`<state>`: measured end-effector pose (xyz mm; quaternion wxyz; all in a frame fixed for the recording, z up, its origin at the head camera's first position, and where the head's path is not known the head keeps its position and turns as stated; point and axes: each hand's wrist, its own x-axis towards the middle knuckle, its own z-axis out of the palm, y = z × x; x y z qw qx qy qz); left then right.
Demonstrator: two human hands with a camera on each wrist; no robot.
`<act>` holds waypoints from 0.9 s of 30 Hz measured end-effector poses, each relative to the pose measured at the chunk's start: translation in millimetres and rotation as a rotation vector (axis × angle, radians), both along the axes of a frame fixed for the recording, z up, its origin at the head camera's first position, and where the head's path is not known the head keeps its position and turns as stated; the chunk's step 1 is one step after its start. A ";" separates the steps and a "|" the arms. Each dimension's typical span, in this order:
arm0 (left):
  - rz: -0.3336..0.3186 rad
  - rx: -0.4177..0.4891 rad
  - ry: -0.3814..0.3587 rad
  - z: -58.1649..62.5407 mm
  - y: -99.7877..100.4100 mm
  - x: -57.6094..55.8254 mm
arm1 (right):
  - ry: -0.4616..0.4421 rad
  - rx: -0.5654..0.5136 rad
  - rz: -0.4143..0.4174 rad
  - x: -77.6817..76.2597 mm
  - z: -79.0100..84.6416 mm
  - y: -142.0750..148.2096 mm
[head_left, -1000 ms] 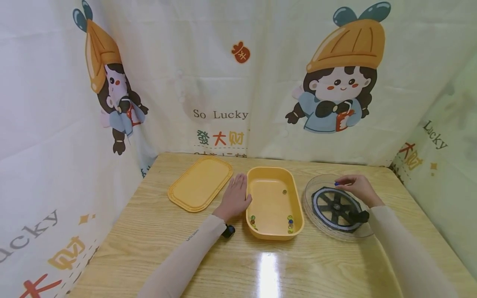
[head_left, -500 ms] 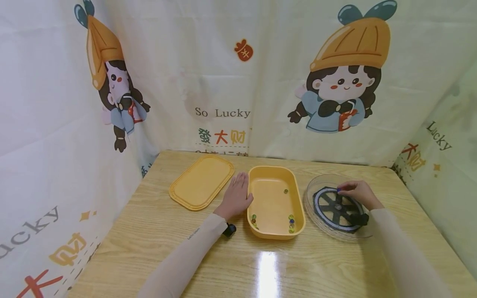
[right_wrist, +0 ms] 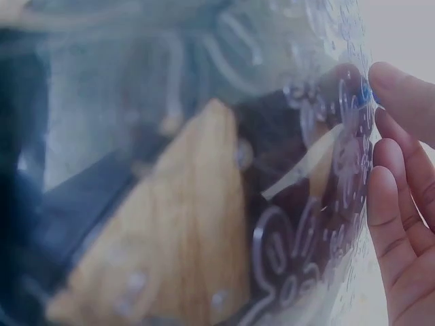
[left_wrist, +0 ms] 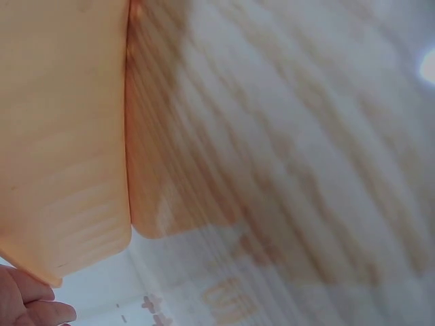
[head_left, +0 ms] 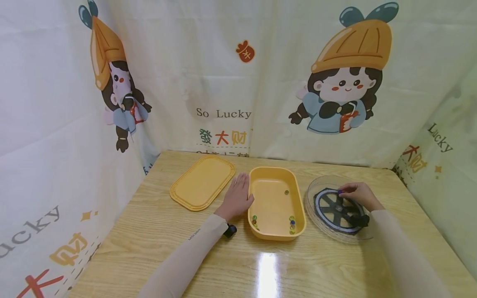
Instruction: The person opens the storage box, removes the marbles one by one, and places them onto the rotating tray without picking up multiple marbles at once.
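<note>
And there's your right hand [head_left: 359, 194] on the right of the table [head_left: 208, 269], thumb and fingertips pinching a tiny blue marble [head_left: 340, 191] over the clear dish [head_left: 316, 182]. You've got the black spoked frame [head_left: 337, 209] showing through the plastic; whether the marble touches anything below, I can't tell. Up close at your right wrist, the dish wall carries raised rabbit-like patterns, and just a sliver of blue shows between your fingers.

Over to your left hand [head_left: 236, 196]: fingers straight, laid along the left side of the yellow box [head_left: 270, 198], thumb at its rim, gripping nothing. Inside that box, a lone marble [head_left: 286, 192] sits toward the far right, a row of marbles [head_left: 292, 225] lines the near right corner (one of them blue too), and a smaller cluster [head_left: 255, 222] hugs the near left. Beyond your left hand, the matching yellow lid [head_left: 203, 183] lies flat on the table.
</note>
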<state>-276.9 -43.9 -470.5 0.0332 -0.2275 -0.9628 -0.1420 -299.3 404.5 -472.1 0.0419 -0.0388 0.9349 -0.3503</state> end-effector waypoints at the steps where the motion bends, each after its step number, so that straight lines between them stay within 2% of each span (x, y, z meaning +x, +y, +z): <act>1: 0.000 -0.001 0.000 0.3 -0.1 0.2 | 0.001 0.002 0.003 0.0 -0.2 0.0; 15: 0.003 -0.006 -0.015 3.7 -0.2 3.1 | -0.016 0.035 0.052 1.7 7.0 -0.4; 22: 0.007 0.001 -0.015 3.8 0.1 3.0 | -0.020 0.025 0.096 5.9 21.2 -0.6; 27: 0.007 0.001 -0.018 3.0 -0.2 2.7 | 0.013 0.036 0.121 8.4 34.8 -5.7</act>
